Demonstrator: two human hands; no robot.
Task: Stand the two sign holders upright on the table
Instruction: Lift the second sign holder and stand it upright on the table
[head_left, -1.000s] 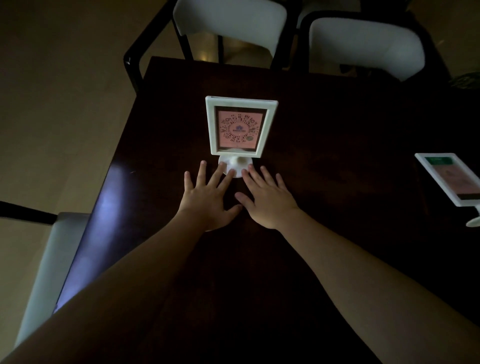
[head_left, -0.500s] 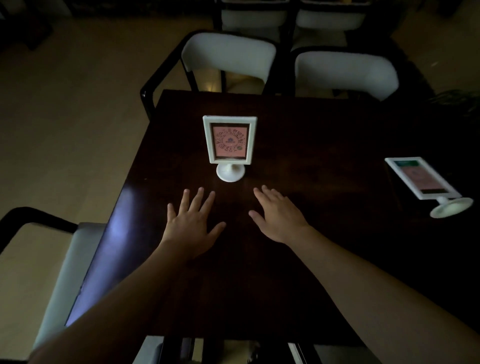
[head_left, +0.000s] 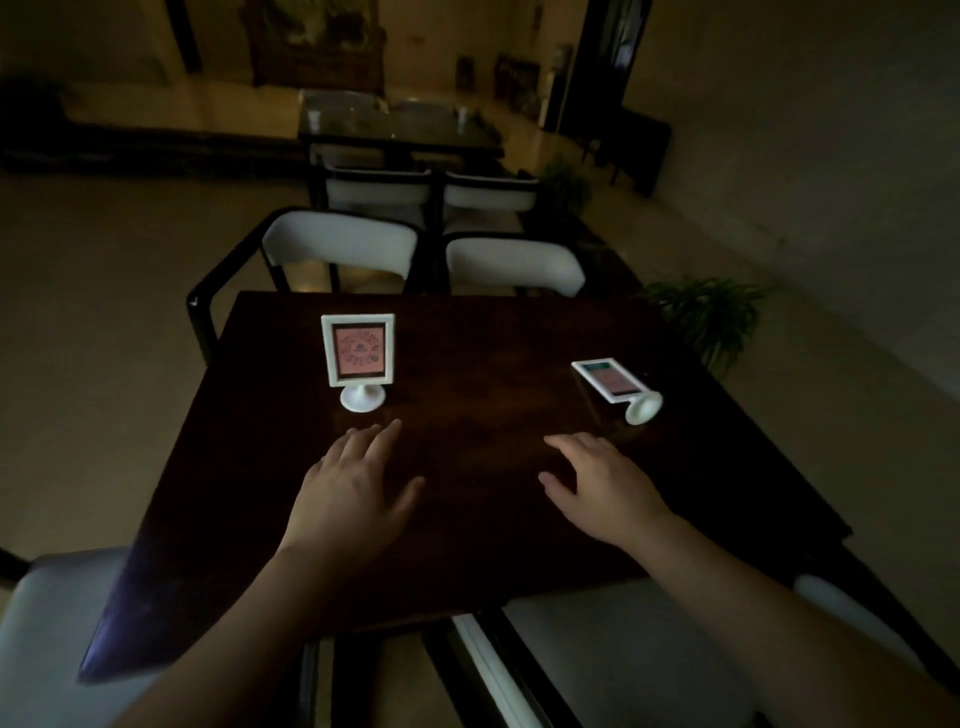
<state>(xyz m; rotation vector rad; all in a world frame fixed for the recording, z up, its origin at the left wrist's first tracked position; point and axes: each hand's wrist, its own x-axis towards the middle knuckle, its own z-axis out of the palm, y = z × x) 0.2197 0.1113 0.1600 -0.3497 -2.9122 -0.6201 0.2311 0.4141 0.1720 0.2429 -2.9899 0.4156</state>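
A white sign holder with a pink card stands upright on its round foot, left of centre on the dark wooden table. A second white sign holder lies flat on the right side, its round foot turned toward me. My left hand hovers open over the table, just in front of the upright holder. My right hand is open too, fingers spread, a short way in front of the lying holder and apart from it. Neither hand holds anything.
Two white-backed chairs stand at the table's far edge, with more chairs and another table behind. A potted plant sits off the right corner. White chair seats lie under the near edge.
Both hands have left the upright holder's foot and pulled back toward me. My right hand has shifted right, toward the lying holder. The view has lifted and backed off.
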